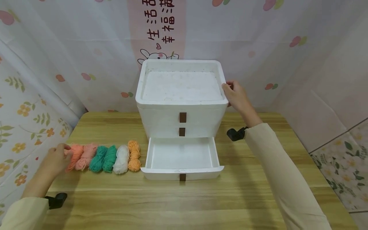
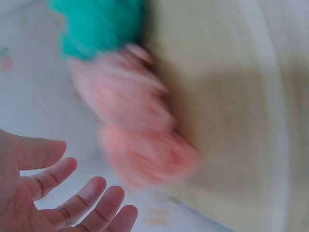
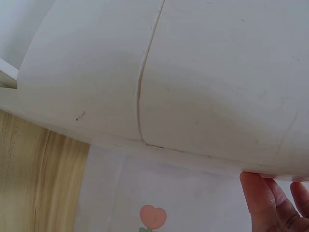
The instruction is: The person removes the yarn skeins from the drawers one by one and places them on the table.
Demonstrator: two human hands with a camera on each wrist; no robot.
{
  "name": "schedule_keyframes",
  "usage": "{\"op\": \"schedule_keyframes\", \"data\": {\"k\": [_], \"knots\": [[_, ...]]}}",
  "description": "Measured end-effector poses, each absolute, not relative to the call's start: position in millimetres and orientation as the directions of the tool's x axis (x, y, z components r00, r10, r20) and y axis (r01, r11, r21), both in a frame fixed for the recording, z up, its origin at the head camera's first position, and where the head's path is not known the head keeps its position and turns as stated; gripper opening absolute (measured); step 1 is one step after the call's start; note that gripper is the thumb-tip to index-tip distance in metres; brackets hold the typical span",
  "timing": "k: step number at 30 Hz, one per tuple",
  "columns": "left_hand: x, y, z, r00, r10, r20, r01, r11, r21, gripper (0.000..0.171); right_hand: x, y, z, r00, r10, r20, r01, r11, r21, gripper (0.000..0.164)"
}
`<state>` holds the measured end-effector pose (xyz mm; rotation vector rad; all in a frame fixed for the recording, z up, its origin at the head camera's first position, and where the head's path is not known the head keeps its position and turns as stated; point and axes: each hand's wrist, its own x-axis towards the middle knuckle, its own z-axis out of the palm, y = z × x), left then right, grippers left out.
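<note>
My left hand (image 1: 57, 159) is at the left end of a row of yarn skeins, beside the coral skein (image 1: 75, 156). In the left wrist view its fingers (image 2: 110, 202) are spread and loosely bent, holding nothing; the skeins look blurred there. Right of the coral one lie a pink skein (image 1: 87, 156), two green skeins (image 1: 98, 158), a white skein (image 1: 121, 159) and a yellow-orange skein (image 1: 134, 156). My right hand (image 1: 237, 97) grips the right rim of a white drawer cabinet (image 1: 184, 107). Its lowest drawer (image 1: 184, 155) is pulled out, with nothing inside.
The cabinet stands at the back of a wooden table (image 1: 161, 204), its two upper drawers closed, brown tabs on the fronts. A shallow recessed tray (image 1: 182, 84) forms its top. Printed curtains (image 1: 95, 57) hang behind and at the sides.
</note>
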<state>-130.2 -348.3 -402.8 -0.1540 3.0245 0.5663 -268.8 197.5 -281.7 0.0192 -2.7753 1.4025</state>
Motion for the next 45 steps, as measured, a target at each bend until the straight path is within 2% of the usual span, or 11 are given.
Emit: {"op": "schedule_keyframes", "data": {"k": [3, 12, 15, 18, 21, 25, 29, 31, 38, 45], "knots": [[-126, -323, -389, -0.997, -0.010, -0.076, -0.037, 0.929, 0.368, 0.033, -270, 198, -282, -0.999, 0.009, 0.033, -0.021, 0.586, -0.810, 0.058], [-88, -204, -372, -0.978, 0.207, 0.014, 0.184, 0.830, 0.527, 0.016, -271, 198, -281, -1.000, 0.004, 0.027, -0.020, 0.594, -0.804, 0.056], [-77, -170, -377, -0.945, 0.327, -0.003, 0.256, 0.745, 0.615, 0.015, -271, 198, -281, -1.000, 0.004, 0.023, -0.016, 0.591, -0.806, 0.057], [-69, -143, -391, -0.884, 0.466, -0.025, 0.305, 0.619, 0.724, 0.022, -270, 198, -280, -0.999, 0.002, 0.040, -0.031, 0.581, -0.814, 0.056], [-67, -120, -411, -0.839, 0.538, -0.080, 0.234, 0.491, 0.839, 0.035, -270, 198, -280, -0.998, -0.003, 0.060, -0.051, 0.573, -0.818, 0.055], [-70, -92, -440, -0.827, 0.530, -0.189, -0.005, 0.329, 0.944, 0.044, -270, 198, -280, -0.998, -0.002, 0.063, -0.053, 0.568, -0.821, 0.055], [-72, -69, -459, -0.809, 0.510, -0.292, -0.250, 0.151, 0.956, 0.050, -270, 198, -281, -0.998, -0.002, 0.058, -0.049, 0.566, -0.823, 0.055], [-73, -61, -464, -0.799, 0.510, -0.318, -0.324, 0.080, 0.943, 0.051, -269, 198, -281, -0.998, -0.002, 0.057, -0.048, 0.565, -0.824, 0.055], [-74, -46, -476, -0.820, 0.467, -0.331, -0.410, -0.076, 0.909, 0.049, -269, 198, -282, -0.998, -0.003, 0.062, -0.053, 0.570, -0.820, 0.054], [-74, -44, -480, -0.826, 0.438, -0.355, -0.437, -0.099, 0.894, 0.045, -269, 198, -282, -0.998, -0.007, 0.067, -0.059, 0.569, -0.820, 0.055]]}}
